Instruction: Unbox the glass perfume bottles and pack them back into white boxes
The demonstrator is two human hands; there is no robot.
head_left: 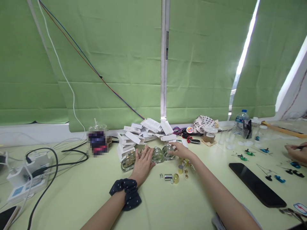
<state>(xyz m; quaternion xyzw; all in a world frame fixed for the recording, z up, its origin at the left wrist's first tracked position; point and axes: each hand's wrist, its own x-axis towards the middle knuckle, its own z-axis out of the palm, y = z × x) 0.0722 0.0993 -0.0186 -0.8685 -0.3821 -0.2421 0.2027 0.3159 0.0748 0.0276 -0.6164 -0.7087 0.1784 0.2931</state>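
Note:
Several clear glass bottles stand in a row, among them a left-end bottle (128, 162), a middle bottle (157, 155) and a right-end bottle (167, 155). My left hand (143, 161), with a dark dotted scrunchie (127, 193) at its wrist, lies over the left part of the row, fingers stretched and spread. It partly hides a bottle beneath. My right hand (179, 150) is at the right-end bottle, fingers apart around its upper right side. Near that hand lie small gold and silver parts, including a silver cylinder (168, 177) and a gold cap (176, 178).
White boxes (146, 131) are piled behind the bottles. A phone (257, 184) and small coloured parts (242, 157) lie at right, near another person's hand (297, 153). A power strip (28, 182) with cables sits at left. A water bottle (240, 121) stands at the back.

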